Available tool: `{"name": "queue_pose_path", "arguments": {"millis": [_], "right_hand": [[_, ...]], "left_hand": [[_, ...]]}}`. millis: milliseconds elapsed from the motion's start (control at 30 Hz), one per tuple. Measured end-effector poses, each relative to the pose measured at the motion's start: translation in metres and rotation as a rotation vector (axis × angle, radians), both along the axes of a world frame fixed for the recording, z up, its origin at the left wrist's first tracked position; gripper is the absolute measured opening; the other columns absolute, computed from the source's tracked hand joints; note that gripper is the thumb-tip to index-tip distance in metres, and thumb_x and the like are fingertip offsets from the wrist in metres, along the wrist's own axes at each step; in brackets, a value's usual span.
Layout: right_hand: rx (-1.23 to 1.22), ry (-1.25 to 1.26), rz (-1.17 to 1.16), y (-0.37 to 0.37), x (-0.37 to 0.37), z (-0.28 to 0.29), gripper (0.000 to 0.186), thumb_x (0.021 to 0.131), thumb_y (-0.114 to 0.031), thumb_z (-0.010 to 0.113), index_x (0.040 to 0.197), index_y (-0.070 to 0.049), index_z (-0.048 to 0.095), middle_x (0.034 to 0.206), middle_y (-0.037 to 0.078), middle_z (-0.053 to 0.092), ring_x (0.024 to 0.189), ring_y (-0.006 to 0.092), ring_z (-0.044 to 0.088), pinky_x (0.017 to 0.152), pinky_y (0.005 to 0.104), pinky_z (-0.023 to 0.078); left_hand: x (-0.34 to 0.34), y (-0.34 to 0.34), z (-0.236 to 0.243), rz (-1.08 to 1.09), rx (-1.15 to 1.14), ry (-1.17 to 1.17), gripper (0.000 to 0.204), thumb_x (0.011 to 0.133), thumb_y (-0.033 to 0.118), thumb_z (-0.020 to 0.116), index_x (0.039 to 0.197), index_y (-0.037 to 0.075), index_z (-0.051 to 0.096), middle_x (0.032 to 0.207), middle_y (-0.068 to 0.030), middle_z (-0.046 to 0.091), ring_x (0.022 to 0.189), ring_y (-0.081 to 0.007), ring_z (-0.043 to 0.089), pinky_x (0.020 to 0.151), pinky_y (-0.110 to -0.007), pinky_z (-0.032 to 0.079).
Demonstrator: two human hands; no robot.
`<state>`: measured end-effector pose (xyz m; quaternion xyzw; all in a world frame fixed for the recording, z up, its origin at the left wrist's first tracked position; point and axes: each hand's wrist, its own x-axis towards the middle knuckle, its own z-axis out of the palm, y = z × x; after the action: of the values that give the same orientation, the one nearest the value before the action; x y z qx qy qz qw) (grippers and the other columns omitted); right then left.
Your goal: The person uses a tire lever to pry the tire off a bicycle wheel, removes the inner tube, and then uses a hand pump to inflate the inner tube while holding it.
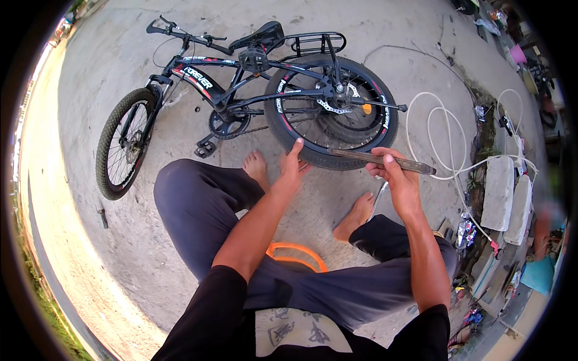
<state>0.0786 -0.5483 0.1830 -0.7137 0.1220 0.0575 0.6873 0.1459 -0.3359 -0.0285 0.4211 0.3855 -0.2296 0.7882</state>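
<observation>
Over concrete [138,240], the right hand [395,174] grips a bar [358,155]; the left hand [292,164] touches the tyre [328,161], its clasp unclear.

We look steeply down from the head through a wide fisheye, close above our lap [343,295] and facing forward to the bicycle [201,83] a little farther off, the ground [301,210] bowing at its edges.
</observation>
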Motion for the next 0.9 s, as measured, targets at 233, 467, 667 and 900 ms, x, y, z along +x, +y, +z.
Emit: {"name": "queue_pose_path", "arguments": {"millis": [233,467,667,900], "right_hand": [[-0.046,0.018,0.010,0.002,0.003,-0.003,0.034,0.103,-0.025,0.055,0.121,0.002,0.064,0.105,0.010,0.068,0.092,0.0164,0.065,0.084,0.0315,0.053],[-0.514,-0.153,0.117,0.002,0.004,0.010,0.022,0.103,-0.018,0.055,0.109,0.000,0.064,0.089,0.008,0.068,0.087,0.0141,0.064,0.079,0.0302,0.051],[-0.476,0.141,0.251,0.021,0.007,0.002,0.024,0.104,-0.024,0.052,0.110,0.000,0.055,0.064,0.006,0.056,0.056,0.0147,0.055,0.053,0.0331,0.044],[-0.197,0.395,0.191,0.012,0.002,0.012,0.032,0.102,-0.014,0.049,0.132,-0.004,0.051,0.066,0.003,0.049,0.055,0.0112,0.049,0.052,0.0277,0.043]], "left_hand": [[-0.002,-0.010,0.001,-0.082,0.024,-0.043,0.051,0.084,0.033,0.079,0.117,0.001,0.056,0.109,-0.0128,0.066,0.099,-0.0284,0.066,0.093,-0.048,0.055],[-0.014,-0.026,-0.001,-0.110,-0.136,-0.104,0.034,0.092,0.016,0.068,0.118,-0.003,0.055,0.113,-0.0145,0.065,0.103,-0.0302,0.066,0.096,-0.046,0.055],[-0.018,-0.030,-0.018,-0.096,-0.277,-0.101,0.032,0.091,0.008,0.065,0.120,-0.002,0.053,0.117,-0.0147,0.063,0.104,-0.0276,0.066,0.095,-0.044,0.055],[-0.015,-0.031,0.018,-0.098,-0.183,0.006,0.039,0.092,0.021,0.067,0.120,-0.003,0.053,0.114,-0.0167,0.064,0.100,-0.0300,0.066,0.091,-0.046,0.056]]}}
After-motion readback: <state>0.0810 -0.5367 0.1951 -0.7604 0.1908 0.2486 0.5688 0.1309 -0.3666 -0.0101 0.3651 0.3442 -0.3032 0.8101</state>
